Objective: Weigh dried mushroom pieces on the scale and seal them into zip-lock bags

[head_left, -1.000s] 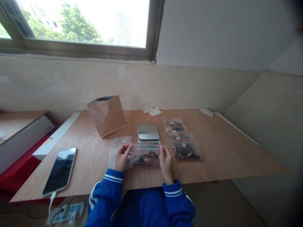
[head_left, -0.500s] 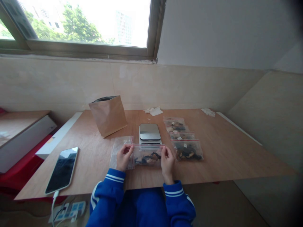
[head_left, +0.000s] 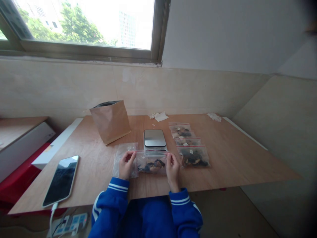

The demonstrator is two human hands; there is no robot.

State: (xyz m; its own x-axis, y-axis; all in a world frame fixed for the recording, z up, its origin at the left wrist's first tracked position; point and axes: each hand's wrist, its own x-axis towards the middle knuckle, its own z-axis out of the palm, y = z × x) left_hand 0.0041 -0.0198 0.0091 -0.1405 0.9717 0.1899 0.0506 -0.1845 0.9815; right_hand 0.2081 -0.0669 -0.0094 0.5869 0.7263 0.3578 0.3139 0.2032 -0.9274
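A clear zip bag [head_left: 151, 164] with dark and tan dried pieces in it is stretched between my two hands. My left hand [head_left: 127, 164] pinches the top left corner, and my right hand [head_left: 172, 167] pinches the top right corner. Under and beside my left hand lies a flat clear zip bag [head_left: 119, 162] with nothing visible inside. Just behind the held bag sits a kitchen scale [head_left: 155, 138] with a bare silver plate. To the right of my right hand, a filled zip bag [head_left: 194, 157] with a small white label lies flat.
Behind that bag, more filled zip bags [head_left: 183, 129] overlap in a row. A brown paper pouch [head_left: 111, 122] stands with its top open at the back left. A tablet [head_left: 61, 181] with a charging cable lies at the left edge. Scraps of white paper [head_left: 160, 116] lie by the wall.
The view has shifted slightly, moving everything a little to the left. Both hands keep hold of the zip bag's top corners, with little other change.
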